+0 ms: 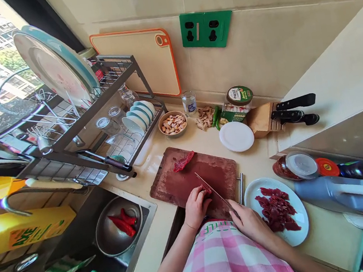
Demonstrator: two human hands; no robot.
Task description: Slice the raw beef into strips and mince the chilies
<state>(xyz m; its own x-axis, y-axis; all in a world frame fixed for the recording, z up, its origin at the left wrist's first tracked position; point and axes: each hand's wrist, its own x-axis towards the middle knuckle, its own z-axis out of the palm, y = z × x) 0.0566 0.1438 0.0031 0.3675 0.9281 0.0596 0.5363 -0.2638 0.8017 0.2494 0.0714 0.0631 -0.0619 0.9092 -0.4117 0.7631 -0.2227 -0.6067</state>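
My left hand (pixel 196 205) is closed on a piece of raw red meat (pixel 206 188), pressing it against the brown cutting board (pixel 174 189); its fingertips are curled. In my right hand (pixel 243 217) is the handle of a kitchen knife (pixel 212 188), its thin blade slanting across the board right beside the held meat. Another strip of raw meat (pixel 183 161) lies apart toward the board's far left. Right of the board, a white plate (pixel 305 226) carries a pile of sliced meat (pixel 276 208).
A dish rack (pixel 96 108) with plates and glasses stands left, above a sink (pixel 149 211) where a pan (pixel 104 245) holds red peppers. Behind the board are a bowl of garlic (pixel 173 124), ginger (pixel 205 118), a white lid-like disc (pixel 236 136) and a knife block (pixel 261 120). Bottles (pixel 342 194) line the right.
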